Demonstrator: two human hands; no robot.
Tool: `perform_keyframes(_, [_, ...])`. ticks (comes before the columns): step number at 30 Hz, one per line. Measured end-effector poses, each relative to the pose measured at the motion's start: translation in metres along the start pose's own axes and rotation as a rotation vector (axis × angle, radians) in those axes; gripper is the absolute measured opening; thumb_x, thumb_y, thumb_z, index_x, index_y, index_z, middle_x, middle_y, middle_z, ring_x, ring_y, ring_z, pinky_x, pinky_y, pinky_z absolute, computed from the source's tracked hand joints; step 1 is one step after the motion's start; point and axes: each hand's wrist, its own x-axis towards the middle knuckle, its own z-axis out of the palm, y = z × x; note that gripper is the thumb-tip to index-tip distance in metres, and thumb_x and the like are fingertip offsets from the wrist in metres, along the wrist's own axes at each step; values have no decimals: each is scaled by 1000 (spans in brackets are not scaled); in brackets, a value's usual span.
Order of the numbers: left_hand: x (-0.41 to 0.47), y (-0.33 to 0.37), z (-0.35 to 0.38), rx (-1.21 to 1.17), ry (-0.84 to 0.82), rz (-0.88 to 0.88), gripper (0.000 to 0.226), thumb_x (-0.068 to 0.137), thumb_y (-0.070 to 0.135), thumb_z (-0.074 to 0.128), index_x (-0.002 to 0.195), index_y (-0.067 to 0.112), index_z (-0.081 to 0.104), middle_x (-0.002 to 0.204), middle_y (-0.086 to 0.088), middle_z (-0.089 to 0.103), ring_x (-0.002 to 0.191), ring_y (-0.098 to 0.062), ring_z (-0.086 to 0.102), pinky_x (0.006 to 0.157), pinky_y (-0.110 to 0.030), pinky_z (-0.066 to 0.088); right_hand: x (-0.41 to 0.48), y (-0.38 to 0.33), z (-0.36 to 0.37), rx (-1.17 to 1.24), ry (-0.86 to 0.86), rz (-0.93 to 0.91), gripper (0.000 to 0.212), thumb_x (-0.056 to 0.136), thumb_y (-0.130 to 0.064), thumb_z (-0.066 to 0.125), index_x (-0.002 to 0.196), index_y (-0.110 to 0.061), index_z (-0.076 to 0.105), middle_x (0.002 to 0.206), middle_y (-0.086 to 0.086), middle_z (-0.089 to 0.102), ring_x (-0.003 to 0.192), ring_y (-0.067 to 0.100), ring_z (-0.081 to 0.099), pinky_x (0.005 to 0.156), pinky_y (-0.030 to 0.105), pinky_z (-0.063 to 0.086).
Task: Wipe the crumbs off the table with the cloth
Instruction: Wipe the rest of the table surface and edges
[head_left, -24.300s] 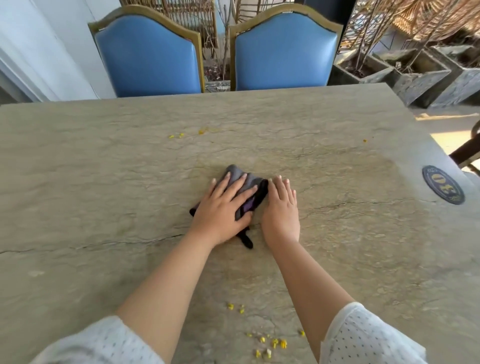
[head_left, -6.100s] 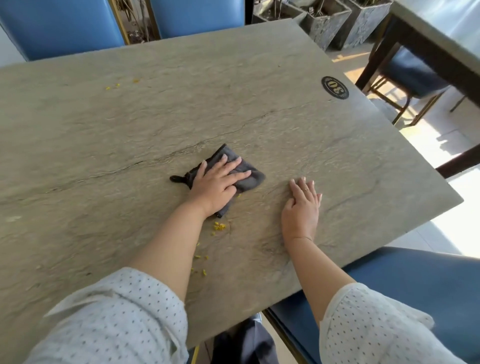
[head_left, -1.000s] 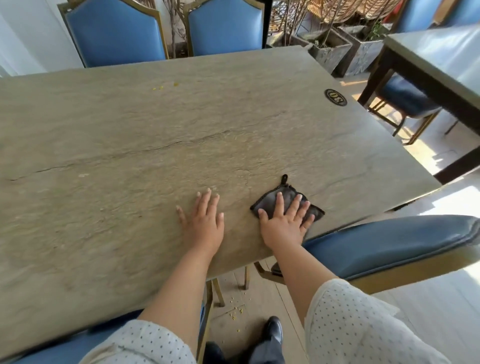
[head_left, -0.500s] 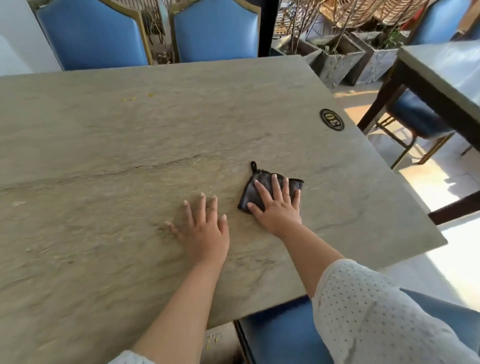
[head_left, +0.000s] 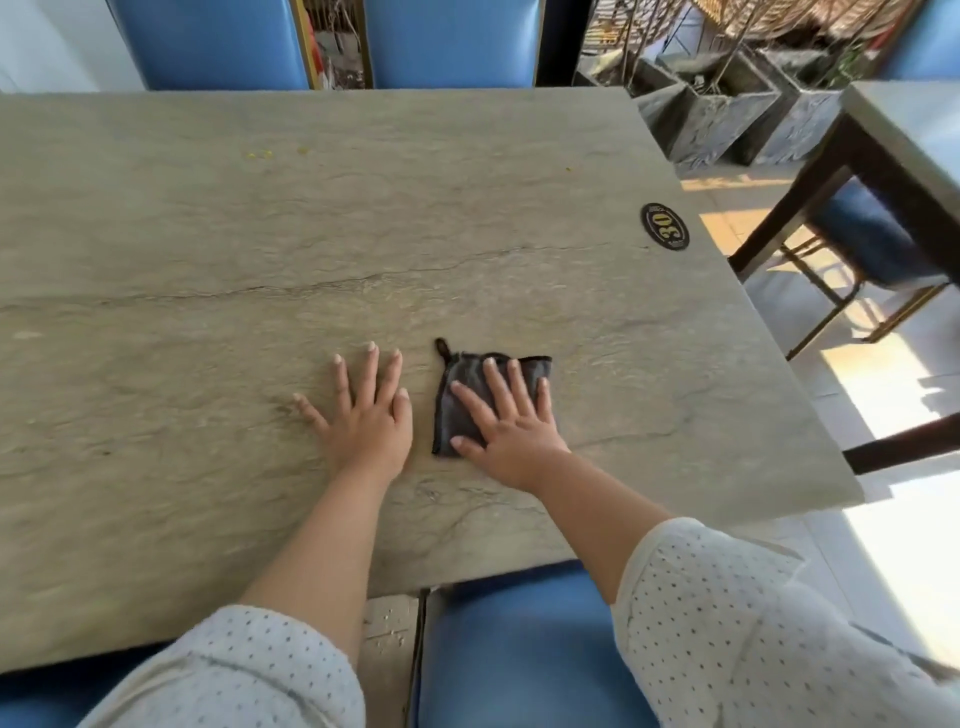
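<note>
A small dark grey cloth (head_left: 457, 410) with a loop at one corner lies flat on the stone table (head_left: 260, 249), right of centre. My right hand (head_left: 506, 423) presses down on the cloth with its fingers spread. Just left of the cloth, my left hand (head_left: 366, 413) rests flat on the bare tabletop, fingers apart, holding nothing. A few yellow crumbs (head_left: 260, 154) sit near the far edge on the left, and a single speck (head_left: 569, 169) lies toward the far right.
A round black "30" badge (head_left: 665, 226) is fixed near the table's right edge. Blue chairs (head_left: 447, 41) stand at the far side and a blue seat (head_left: 519, 649) is below the near edge. Stone planters (head_left: 727, 109) and another table (head_left: 904, 135) stand to the right.
My right hand has slid the cloth away from the near right edge toward the table's middle. My left hand stays flat on the table beside it.
</note>
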Motion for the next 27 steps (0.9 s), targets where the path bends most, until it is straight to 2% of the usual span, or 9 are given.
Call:
perform_keyframes(4, [-9,9,-9,-87,-97,-25,50,100,44,4,150,44,-3,157,18,-19,145,-17,-23,111,-62,-16,-34,-8,5,-147,-194,-156,74,93,-62,30,145,-43,-18,152,2,-36,137,27,-36,113,56,-16])
perform_keyframes(8, [-24,32,-10,-150,-127,-45,52,101,41,10,153,33,3,159,14,-16,147,-17,-17,113,-61,-10,-51,23,4,-213,-236,-253,75,93,-60,36,143,-47,-19,152,-4,-35,139,22,-32,113,51,-15])
perform_keyframes(12, [-31,67,-7,-172,-103,55,55,102,42,14,153,27,2,160,10,-16,148,-18,-11,115,-59,-4,-49,84,-10,-163,-155,-54,74,92,-63,32,144,-45,-18,154,-2,-31,142,24,-28,115,49,-13])
perform_keyframes(15, [-29,97,-1,-140,29,167,55,102,35,26,153,22,11,162,4,-2,148,-19,2,119,-51,7,-37,102,-12,-63,-98,-10,78,91,-64,35,146,-42,-15,155,1,-29,142,27,-27,115,50,-13])
perform_keyframes(17, [-27,116,0,-199,170,264,52,98,19,40,148,16,30,158,-4,21,144,-24,21,118,-45,18,-31,105,-16,147,-66,-66,78,92,-57,42,150,-36,-5,157,-1,-21,143,25,-23,115,47,-12])
perform_keyframes(19, [-26,134,0,-308,282,361,46,89,3,45,134,10,52,145,-8,44,136,-27,38,114,-41,30,-31,114,-25,523,67,-91,61,97,-32,46,151,-25,19,160,-6,1,148,19,-5,117,33,-1])
perform_keyframes(22, [-31,169,8,-402,318,447,45,86,12,33,118,8,65,133,-6,56,132,-25,46,111,-40,36,-41,152,-31,674,372,7,48,94,-3,38,139,-18,45,156,-7,24,147,11,7,117,22,4])
perform_keyframes(24, [-39,197,21,-291,220,432,50,94,33,28,133,16,54,148,-4,42,140,-27,33,118,-45,19,-45,183,-25,482,427,77,51,93,-3,35,141,-19,41,158,-2,19,147,14,-3,119,31,-5])
perform_keyframes(27, [-58,230,48,81,-1,271,72,92,66,14,151,31,-8,158,1,-20,146,-30,-17,110,-59,-18,-46,218,-9,268,391,148,52,98,-16,33,149,-18,25,161,-1,7,147,19,-12,119,38,-10])
